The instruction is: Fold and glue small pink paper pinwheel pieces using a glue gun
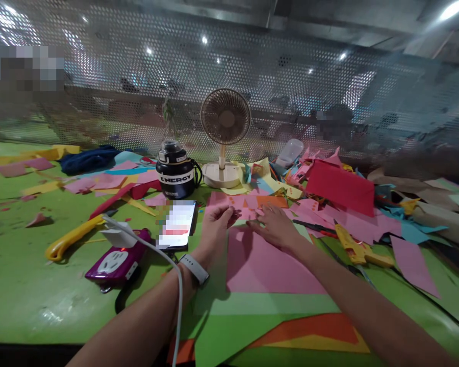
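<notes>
My left hand (218,221), with a pale watch on its wrist, is closed in a pinch above the far edge of the papers; whatever may be between its fingertips is too small to make out. To its right, my right hand (277,227) is open, fingers stretched and palm down, over the upper edge of a pink sheet (271,265). That sheet lies on a pale green sheet (268,304). Just beyond both hands are an orange paper strip (272,201) and pink paper scraps with small orange spots.
Left are a phone (178,227), a purple power socket (117,262) with a white cable, and a yellow-handled tool (74,237). A black bottle (174,173) and fan (225,117) stand behind. Right are a yellow glue gun (357,250), a red sheet (340,186) and paper scraps.
</notes>
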The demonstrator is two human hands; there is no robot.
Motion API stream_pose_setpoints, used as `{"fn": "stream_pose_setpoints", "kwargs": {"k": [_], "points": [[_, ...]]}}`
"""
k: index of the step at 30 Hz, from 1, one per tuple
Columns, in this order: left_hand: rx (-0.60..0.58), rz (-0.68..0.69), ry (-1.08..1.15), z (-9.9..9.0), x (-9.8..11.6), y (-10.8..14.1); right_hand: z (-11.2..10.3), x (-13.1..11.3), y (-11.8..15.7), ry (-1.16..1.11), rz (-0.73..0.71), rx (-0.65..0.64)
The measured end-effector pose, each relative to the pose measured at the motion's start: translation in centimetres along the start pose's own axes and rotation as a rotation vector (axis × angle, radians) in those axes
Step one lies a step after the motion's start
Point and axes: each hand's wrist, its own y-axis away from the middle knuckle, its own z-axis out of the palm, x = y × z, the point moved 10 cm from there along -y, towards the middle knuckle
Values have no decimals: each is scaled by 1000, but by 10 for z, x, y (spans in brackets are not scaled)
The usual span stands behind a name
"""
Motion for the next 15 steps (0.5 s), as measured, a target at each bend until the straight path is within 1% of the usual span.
{"fn": "stream_pose_setpoints", "kwargs": {"k": [3,4,6,8,11,12,15], "points": [[18,-3,-3,-3,0,-1,-4,19,-5,-380,80,43],[22,-9,-1,-3,-1,-1,-5,24,-6,-452,97,48],[25,-25,-2,-4,-3,-2,-9,30,-6,-524,115,46],[35,-39,-11,-5,-4,-2,-12,34,-2,-704,159,46],[45,-80,-38,-5,-8,0,-14,34,7,-1054,226,65],[44,-100,-48,-4,-10,1,-14,31,10,-1124,232,76],[27,-167,-74,0,-17,5,-15,18,15,-1144,210,90]]}}
